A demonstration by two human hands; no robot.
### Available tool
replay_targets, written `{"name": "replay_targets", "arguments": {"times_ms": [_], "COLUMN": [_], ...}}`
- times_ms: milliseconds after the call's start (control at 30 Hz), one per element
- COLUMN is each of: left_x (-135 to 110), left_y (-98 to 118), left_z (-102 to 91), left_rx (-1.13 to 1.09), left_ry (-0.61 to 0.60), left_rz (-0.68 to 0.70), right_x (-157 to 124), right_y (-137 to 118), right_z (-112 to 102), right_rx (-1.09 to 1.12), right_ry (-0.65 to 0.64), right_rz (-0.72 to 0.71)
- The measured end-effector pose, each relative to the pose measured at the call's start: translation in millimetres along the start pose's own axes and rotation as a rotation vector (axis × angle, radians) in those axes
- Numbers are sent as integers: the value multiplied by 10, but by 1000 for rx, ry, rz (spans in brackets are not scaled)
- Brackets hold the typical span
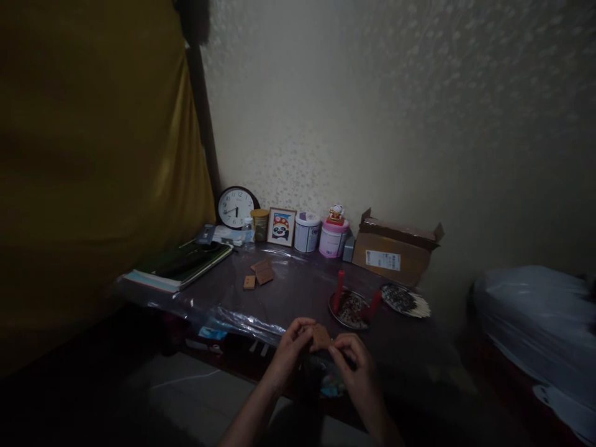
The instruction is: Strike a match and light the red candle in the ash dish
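A small, flat brown piece (321, 337), squarish and perhaps wood or card, is held up between my two hands over the table's front edge. My left hand (296, 341) pinches its left side between thumb and fingers. At its lower right edge, my right hand (352, 357) has thumb and fingertips closed on the corner. Similar brown pieces lie farther back on the table: a small square one (249, 282) with dark marks, and larger ones (263, 272) overlapping beside it. The dim light hides finer detail.
On the dark, plastic-covered table (288, 285), a round tray (347, 318) bears two red candles (339, 288). Near it lies a plate of white sticks (410, 302). Along the wall stand a clock (236, 208), a panda picture (281, 227), tubs (307, 233) and a cardboard box (393, 251).
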State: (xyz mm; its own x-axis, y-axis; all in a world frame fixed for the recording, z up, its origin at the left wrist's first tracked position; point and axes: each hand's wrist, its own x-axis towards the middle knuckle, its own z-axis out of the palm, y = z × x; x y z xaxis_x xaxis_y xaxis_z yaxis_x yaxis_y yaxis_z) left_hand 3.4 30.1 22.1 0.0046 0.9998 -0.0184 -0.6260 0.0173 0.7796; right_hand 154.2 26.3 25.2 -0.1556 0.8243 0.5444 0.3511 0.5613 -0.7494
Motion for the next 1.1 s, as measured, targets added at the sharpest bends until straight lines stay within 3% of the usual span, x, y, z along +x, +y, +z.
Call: {"name": "replay_targets", "arguments": {"times_ms": [567, 767, 1100], "left_x": [9, 3, 11], "left_y": [-23, -19, -24], "left_z": [-66, -92, -96], "left_rx": [185, 307, 288], "left_ry": [-23, -115, -238], "left_rz": [15, 56, 36], "right_x": [13, 20, 28], "right_y": [-1, 3, 109], "right_z": [1, 0, 18], "right_rx": [41, 48, 122], "right_ry": [41, 65, 78], "right_rz": [36, -3, 54]}}
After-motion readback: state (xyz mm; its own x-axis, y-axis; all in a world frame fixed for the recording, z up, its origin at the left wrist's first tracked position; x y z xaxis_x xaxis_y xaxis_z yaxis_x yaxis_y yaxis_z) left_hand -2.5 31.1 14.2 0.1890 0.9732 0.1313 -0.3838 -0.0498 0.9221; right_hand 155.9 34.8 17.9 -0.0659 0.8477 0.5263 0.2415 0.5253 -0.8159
